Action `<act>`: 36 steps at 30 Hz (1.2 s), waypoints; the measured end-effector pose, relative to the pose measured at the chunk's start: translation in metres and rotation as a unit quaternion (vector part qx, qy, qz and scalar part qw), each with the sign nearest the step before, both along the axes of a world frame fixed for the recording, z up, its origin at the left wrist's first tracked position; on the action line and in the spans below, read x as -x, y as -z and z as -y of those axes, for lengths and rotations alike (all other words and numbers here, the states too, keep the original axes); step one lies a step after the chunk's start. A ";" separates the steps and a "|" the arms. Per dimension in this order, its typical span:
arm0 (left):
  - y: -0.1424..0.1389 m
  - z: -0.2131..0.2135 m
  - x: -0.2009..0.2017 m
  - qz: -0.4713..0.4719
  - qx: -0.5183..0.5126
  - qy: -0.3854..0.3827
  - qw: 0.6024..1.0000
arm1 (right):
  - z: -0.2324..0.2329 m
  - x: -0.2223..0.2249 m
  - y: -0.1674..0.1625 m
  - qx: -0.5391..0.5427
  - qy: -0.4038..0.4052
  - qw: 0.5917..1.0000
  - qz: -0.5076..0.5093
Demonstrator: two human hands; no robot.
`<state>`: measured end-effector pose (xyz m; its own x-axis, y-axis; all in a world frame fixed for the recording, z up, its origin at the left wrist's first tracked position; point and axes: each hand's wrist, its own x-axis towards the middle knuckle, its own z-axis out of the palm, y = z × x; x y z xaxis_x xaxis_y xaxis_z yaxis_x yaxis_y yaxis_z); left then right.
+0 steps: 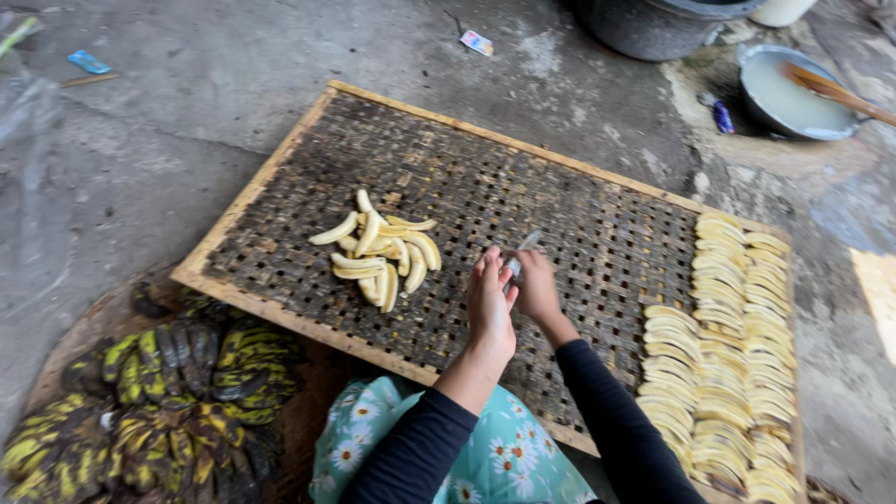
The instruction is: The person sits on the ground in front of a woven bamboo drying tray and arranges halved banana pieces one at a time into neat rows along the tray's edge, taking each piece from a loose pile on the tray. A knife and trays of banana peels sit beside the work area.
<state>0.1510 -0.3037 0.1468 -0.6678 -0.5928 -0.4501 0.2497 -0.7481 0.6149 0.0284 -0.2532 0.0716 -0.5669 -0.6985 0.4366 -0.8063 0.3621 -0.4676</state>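
Note:
My left hand [489, 301] and my right hand [539, 285] meet over the woven bamboo tray [280, 182], close together. A small knife [519, 255] sticks out from my right hand, blade pointing up and away. My left hand's fingers are closed beside the knife handle; whether they hold anything is hidden. A loose pile of peeled bananas [383, 250] lies on the tray just left of my hands. Rows of sliced banana pieces [733, 350] cover the tray's right end.
Bunches of dark, overripe bananas [159, 401] lie at the lower left. A metal bowl of whitish liquid with a wooden spoon [793, 93] and a dark bucket [653, 23] stand at the top right on the concrete floor. My floral skirt [495, 457] is below.

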 end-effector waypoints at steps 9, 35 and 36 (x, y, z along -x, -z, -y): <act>-0.037 0.117 -0.064 -0.110 -0.072 -0.326 0.936 | 0.216 -0.088 -0.023 -0.120 -0.199 0.950 -0.209; 0.023 0.142 -0.034 0.274 -0.116 -0.210 0.931 | 0.157 -0.036 -0.034 -0.120 -0.169 0.937 0.281; 0.030 0.140 -0.028 0.237 -0.092 -0.215 0.943 | 0.143 -0.029 -0.034 -0.125 -0.178 0.933 0.286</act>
